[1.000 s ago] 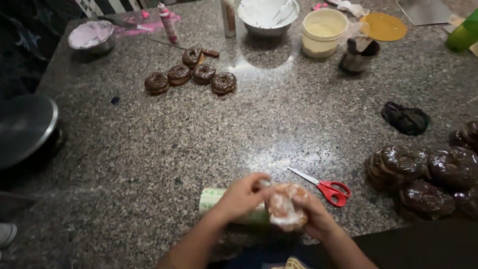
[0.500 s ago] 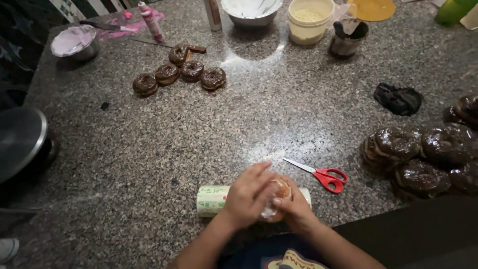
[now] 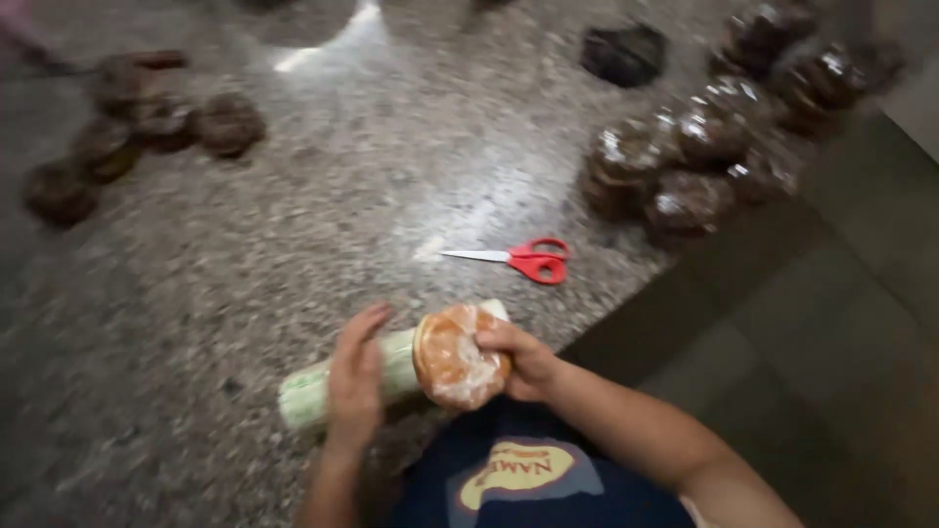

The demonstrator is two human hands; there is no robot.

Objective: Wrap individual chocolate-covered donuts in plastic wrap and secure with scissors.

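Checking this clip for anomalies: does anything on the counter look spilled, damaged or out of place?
Nothing stands out. The right hand holds a plastic-wrapped doughnut on edge; the left hand rests on the wrap roll. Red scissors lie flat on the granite counter. The picture is motion-blurred, so small flaws could be missed.

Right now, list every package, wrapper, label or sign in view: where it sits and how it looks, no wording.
Wrapped round brown doughnut: clear film over it, held by the right hand.
Pale green roll of cling film: lying on the grey speckled stone counter under the left hand.
Pile of film-wrapped dark doughnuts: counter's right edge, glossy.
Yellow oval emblem on a dark blue shirt: bottom centre.
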